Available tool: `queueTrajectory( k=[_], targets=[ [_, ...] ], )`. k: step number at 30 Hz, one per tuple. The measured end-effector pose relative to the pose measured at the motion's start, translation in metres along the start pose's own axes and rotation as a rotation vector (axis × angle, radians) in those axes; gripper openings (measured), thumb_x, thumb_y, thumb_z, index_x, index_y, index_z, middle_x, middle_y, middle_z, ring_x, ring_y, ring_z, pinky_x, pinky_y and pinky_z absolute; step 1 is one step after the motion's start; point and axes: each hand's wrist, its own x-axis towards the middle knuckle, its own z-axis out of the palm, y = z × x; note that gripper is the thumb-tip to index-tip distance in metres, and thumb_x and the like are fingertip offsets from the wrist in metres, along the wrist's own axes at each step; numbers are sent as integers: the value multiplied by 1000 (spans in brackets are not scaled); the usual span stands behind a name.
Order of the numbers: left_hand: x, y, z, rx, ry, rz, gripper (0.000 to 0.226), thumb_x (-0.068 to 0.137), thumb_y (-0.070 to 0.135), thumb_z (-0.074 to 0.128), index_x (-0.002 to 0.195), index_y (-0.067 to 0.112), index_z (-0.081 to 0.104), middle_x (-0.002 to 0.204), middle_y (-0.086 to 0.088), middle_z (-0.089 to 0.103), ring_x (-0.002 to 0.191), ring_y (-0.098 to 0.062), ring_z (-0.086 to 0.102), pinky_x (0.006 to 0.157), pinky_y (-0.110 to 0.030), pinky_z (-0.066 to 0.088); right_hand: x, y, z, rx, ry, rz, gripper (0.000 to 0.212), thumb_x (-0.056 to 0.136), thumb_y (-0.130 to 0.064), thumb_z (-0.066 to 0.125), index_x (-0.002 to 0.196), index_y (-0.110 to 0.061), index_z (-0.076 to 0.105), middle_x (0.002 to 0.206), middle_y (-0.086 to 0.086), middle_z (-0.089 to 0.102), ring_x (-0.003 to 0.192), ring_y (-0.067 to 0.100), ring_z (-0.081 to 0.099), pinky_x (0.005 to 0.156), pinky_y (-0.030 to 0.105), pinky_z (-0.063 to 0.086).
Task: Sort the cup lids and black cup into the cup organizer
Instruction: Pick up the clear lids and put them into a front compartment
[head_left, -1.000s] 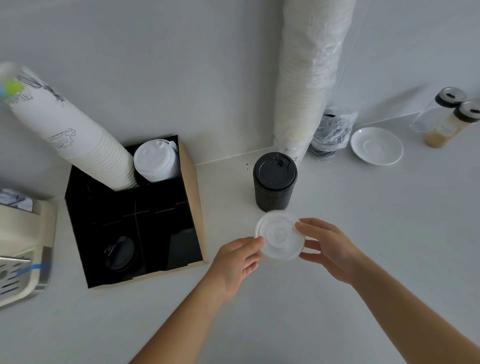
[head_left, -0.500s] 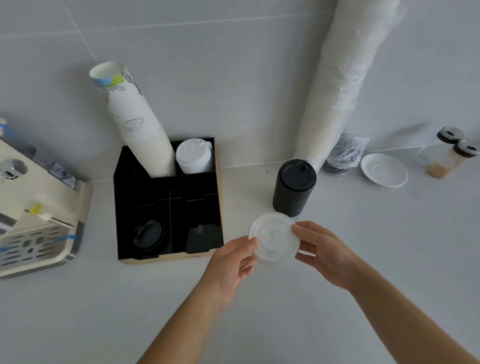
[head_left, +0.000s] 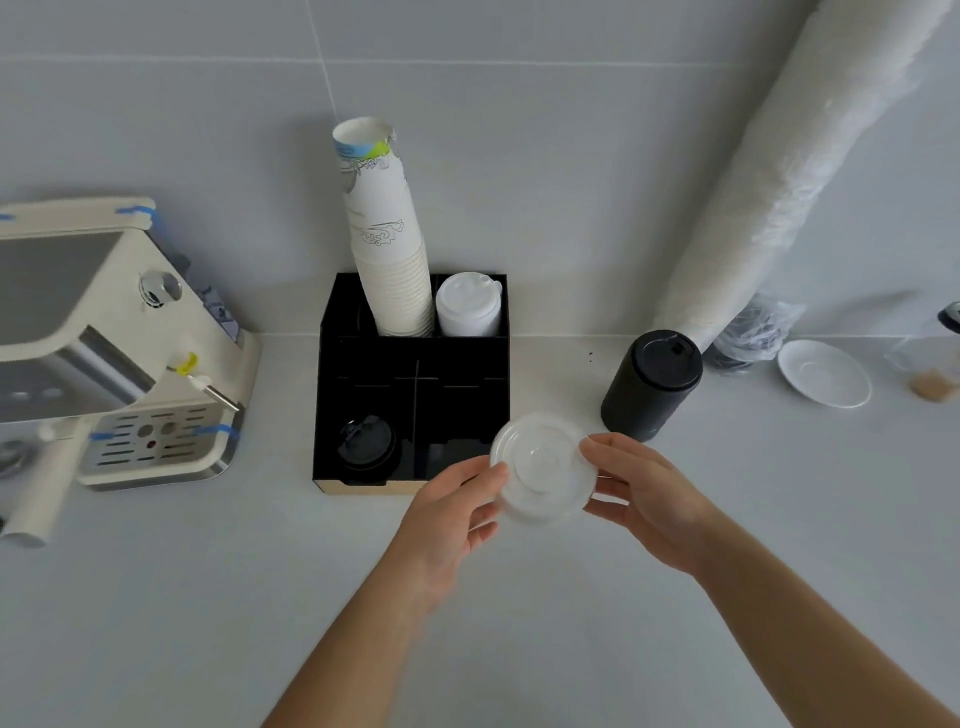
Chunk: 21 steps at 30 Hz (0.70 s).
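Nearest to me: both forearms come in from the bottom, meeting over the counter (head_left: 156, 597) approx mid-frame. Left hand (head_left: 452, 512) and right hand (head_left: 647, 499) share one clear lid (head_left: 543, 475), each pinching the rim w/ thumb and fingertips, other fingers loosely spread; nothing else in either hand. Lid is roughly flat, top face up, a round thing so no long axis to line up.

Key relation: lid sits right at the front-right corner of the cup organizer (head_left: 415, 306), overlapping its right wall from this angle. So the target lies to the left and a bit away from the hands. Left hand is nearer the box. Front-right compartment looks free, though it's dark in there and I can't tell for sure; front-left holds a black lid (head_left: 366, 441). Prob the lid goes front-right, a short move.

Farther back: paper cup stack (head_left: 384, 234) and white lids (head_left: 467, 306) fill the rear bays, both tall, so stay low and forward. Black cup (head_left: 649, 382) stands just beyond the right hand, not touching, not yet sorted. Espresso machine (head_left: 93, 338) well off left; saucer (head_left: 823, 371) far right.
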Motion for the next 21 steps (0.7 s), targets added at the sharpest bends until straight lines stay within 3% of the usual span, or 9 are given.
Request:
queueTrajectory(
  k=[9,21],
  targets=[
    [-7,14,-54,-41,-4,-4,33,86,34,68,117,25,67,117,2,71,112,-20,64,102,-40,49,8,-8,55,-36,2,0,23,94,-26,62,110,-11,67,103,4,73,99,24,67,96,42,52],
    [6,28,-99,-96,-15,22,34,85,32,71,117,23,66,109,3,75,108,-15,67,102,-37,48,31,-20,102,-71,5,5,23,95,-22,60,114,-11,67,107,6,74,100,23,69,90,37,54]
  ],
)
